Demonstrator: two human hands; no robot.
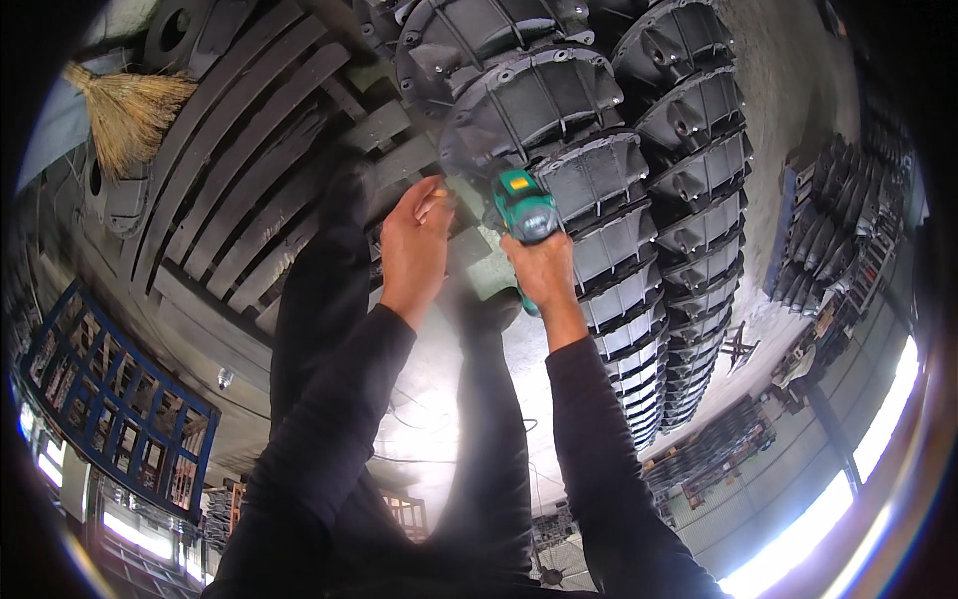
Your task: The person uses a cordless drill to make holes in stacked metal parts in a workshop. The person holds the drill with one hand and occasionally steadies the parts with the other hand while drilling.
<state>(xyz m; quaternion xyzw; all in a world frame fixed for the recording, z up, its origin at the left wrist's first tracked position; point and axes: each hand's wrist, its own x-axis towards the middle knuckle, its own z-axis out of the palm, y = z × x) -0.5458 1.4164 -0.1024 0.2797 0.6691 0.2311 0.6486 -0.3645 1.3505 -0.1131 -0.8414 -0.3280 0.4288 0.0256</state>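
Head view looks down past two black-sleeved forearms to a stack of dark ribbed metal castings (559,100) that runs away in a long row toward the right. Right hand (544,270) is closed around the handle of a green power tool (524,210), whose head points at the edge of the nearest casting. Left hand (414,245) sits just beside it, fingers curled and pinched on something small and pale near the tool's tip; what it is I cannot tell. Dark curved metal strips (239,150) lie to the left, with a straw broom (125,115) beyond them and a blue metal rack (110,399) lower left.
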